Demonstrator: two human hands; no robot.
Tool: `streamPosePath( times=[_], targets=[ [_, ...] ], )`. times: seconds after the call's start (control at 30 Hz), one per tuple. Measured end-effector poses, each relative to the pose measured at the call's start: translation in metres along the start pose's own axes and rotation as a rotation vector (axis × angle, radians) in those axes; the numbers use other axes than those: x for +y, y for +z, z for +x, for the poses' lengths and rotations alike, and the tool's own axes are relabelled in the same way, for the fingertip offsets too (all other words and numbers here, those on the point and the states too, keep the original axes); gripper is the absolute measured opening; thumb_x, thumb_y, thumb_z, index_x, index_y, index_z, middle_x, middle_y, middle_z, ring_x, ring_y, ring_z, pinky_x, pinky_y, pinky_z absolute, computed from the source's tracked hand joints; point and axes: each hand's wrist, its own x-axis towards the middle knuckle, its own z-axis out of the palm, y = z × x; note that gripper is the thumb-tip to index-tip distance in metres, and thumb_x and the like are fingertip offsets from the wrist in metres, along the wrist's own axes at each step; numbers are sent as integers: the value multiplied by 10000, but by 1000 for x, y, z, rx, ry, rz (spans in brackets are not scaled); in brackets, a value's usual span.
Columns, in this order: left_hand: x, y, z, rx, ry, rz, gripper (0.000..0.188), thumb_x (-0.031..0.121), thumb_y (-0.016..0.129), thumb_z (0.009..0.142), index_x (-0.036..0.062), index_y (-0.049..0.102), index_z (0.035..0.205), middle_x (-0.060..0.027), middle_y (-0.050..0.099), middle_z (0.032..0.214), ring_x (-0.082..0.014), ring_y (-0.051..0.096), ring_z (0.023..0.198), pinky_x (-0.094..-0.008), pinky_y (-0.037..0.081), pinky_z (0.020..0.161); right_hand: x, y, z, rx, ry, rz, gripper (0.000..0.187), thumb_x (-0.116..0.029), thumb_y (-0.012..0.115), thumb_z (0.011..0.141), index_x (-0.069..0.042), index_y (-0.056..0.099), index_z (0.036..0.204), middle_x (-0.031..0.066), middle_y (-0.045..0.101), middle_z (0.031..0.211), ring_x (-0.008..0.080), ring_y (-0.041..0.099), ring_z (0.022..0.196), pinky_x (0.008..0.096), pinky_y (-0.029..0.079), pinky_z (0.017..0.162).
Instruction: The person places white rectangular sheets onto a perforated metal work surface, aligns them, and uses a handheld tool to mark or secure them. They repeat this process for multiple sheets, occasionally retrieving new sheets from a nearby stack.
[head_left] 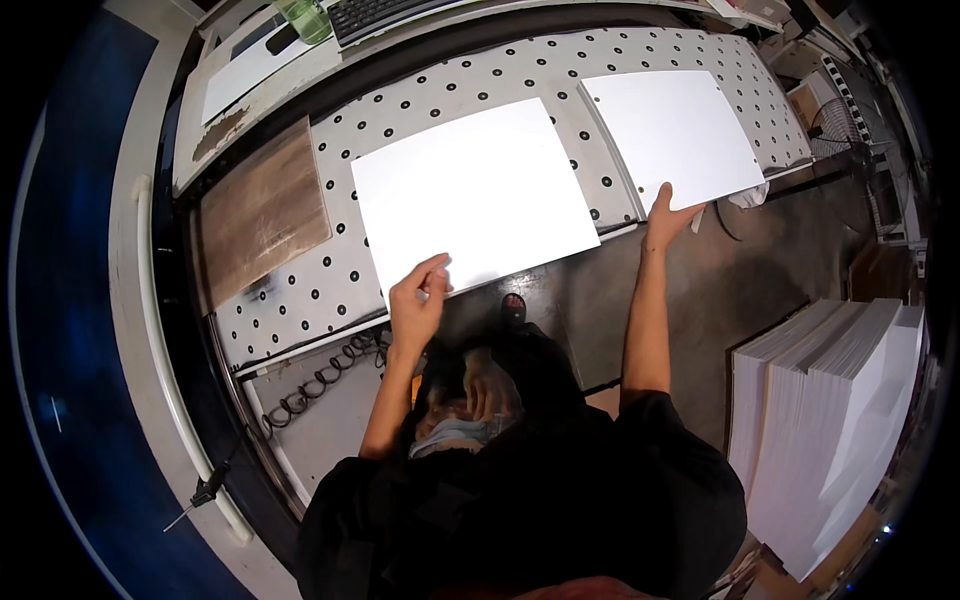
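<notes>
A large white sheet (480,190) lies on the dotted table top in front of me. My left hand (418,300) is over its near edge, fingers loosely bent and a little apart, holding nothing that I can see. To the right, a low stack of white sheets (680,135) rests on the same table, slightly turned. My right hand (668,218) grips the near edge of that stack, thumb on top; the other fingers are mostly hidden below the edge. I cannot tell how many sheets are in the grip.
A brown board (265,220) lies at the table's left end. Beyond the table (450,85), a shelf carries a keyboard (390,15) and a green container (305,18). A tall pile of white sheets (825,420) stands at the lower right. A coiled black cable (315,385) hangs under the near edge.
</notes>
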Motion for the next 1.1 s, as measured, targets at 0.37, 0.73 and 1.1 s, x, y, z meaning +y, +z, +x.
streamPosePath(
  times=[0.37, 0.73, 1.1],
  targets=[
    [-60, -104, 26, 306, -22, 359, 390, 229, 634, 970, 57, 638, 1320, -209, 641, 1263, -301, 601, 1117, -399, 475, 950, 3, -8, -3, 143, -50, -627, 969, -336, 703, 865, 133, 170, 1524, 350, 318, 1527, 463, 362, 1406, 496, 302, 1177],
    [-204, -246, 71, 458, -592, 774, 1112, 854, 492, 816, 166, 162, 1625, -460, -35, 1561, -546, -122, 1493, -685, -54, 1154, -75, 50, -132, -629, -401, -556, 614, -251, 679, 861, 59, 528, 1369, 350, 492, 1397, 489, 474, 1305, 530, 380, 1099],
    [-244, -323, 63, 477, -564, 800, 1116, 882, 578, 725, 238, 307, 1595, -435, 80, 1572, -526, -17, 1511, -661, 28, 1179, -67, 52, -139, -605, -491, -713, 648, -321, 665, 881, 19, 514, 1412, 285, 467, 1459, 460, 411, 1367, 568, 302, 1112]
  ],
)
